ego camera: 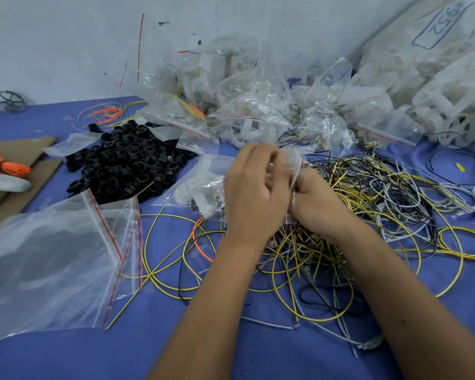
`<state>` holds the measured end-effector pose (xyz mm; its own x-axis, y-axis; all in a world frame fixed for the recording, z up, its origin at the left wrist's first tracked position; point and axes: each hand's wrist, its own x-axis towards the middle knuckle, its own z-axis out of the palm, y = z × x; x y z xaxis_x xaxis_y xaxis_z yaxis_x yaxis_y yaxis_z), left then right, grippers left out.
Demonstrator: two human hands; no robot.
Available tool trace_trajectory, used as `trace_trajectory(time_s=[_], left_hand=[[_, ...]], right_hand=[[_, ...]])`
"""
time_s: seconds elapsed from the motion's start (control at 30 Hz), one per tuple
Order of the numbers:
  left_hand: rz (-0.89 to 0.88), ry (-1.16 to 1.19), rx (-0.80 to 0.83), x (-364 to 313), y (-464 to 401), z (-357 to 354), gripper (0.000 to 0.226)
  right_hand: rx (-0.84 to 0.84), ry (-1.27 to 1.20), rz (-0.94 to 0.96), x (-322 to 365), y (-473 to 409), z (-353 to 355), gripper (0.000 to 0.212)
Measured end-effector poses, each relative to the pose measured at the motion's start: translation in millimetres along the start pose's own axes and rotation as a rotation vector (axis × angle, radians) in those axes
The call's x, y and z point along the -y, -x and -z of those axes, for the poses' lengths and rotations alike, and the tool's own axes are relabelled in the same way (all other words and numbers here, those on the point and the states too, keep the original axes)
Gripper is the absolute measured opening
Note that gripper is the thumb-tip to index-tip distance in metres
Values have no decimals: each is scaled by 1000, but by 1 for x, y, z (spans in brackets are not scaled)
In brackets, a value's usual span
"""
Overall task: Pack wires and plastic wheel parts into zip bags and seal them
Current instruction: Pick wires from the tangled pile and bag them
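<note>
Both hands meet over the middle of the blue table (66, 352), pinched onto a small clear zip bag (292, 171) held between them. The left hand (254, 193) closes its fingers on the bag's upper edge, thumb side turned inward; the right hand (316, 198) grips lower down, knuckles up. The bag stands roughly upright, its long axis running from the right hand's grip up to the left hand's fingertips, so the mouth probably sits nearer the left hand. What is inside it is too blurred to tell. Directly below and to the right of the hands lies the tangle of loose wires (368, 204), nearest the right hand. The heap of black wheel parts (126, 163) sits off to the left, closer to the left hand. Empty zip bags (52, 259) lie flat at near left, and filled bags (258, 111) pile against the wall beyond.
</note>
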<state>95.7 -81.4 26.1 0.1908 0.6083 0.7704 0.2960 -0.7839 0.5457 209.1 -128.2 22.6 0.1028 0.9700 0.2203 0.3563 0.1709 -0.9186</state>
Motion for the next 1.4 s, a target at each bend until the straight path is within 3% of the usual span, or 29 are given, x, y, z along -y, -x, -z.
trace_trajectory(time_s=[0.1, 0.17, 0.23, 0.3, 0.37, 0.43, 0.5, 0.6, 0.77, 0.83, 0.9, 1.0, 1.1, 1.13, 1.23, 1.4], left_hand=[[83, -186, 115, 28, -8, 12, 37], [151, -249, 197, 40, -10, 16, 39], [188, -317, 215, 44, -10, 17, 37], [224, -401, 160, 45, -12, 21, 33], [248, -495, 88, 47, -15, 27, 33], [268, -547, 11, 49, -18, 33, 33], [323, -530, -65, 45, -20, 36, 34], [429, -515, -147, 44, -23, 39, 34], [486, -431, -310, 48, -26, 51, 34], [485, -333, -318, 53, -29, 55, 34], [476, -38, -301, 59, -35, 61, 38], [602, 601, -60, 59, -39, 68, 57], [688, 894, 362, 53, -32, 63, 104], [723, 935, 478, 50, -28, 60, 107], [719, 913, 648, 39, -18, 46, 76], [712, 749, 697, 38, -11, 35, 60]], right_hand=[[-148, -268, -173, 3, -6, 5, 33], [-76, -372, -239, 6, -6, 12, 39], [54, -243, -229, 8, -2, 12, 38], [149, 105, -103, 8, 2, 7, 18], [147, 272, -52, 6, 2, 5, 8], [19, 212, -73, 6, -2, 8, 15], [-136, 123, -67, 13, -11, 12, 18], [-256, 211, 45, 37, -30, 10, 24], [-249, 569, 326, 93, -57, 2, 27], [-246, 531, 463, 115, -61, 5, 29], [-196, 456, 584, 134, -63, 10, 30], [-149, 220, 596, 149, -69, 20, 29], [-193, -21, 502, 147, -75, 26, 25], [-198, -62, 453, 140, -78, 26, 25], [-215, -85, 300, 100, -81, 28, 27], [-362, 6, -21, 39, -58, 32, 22]])
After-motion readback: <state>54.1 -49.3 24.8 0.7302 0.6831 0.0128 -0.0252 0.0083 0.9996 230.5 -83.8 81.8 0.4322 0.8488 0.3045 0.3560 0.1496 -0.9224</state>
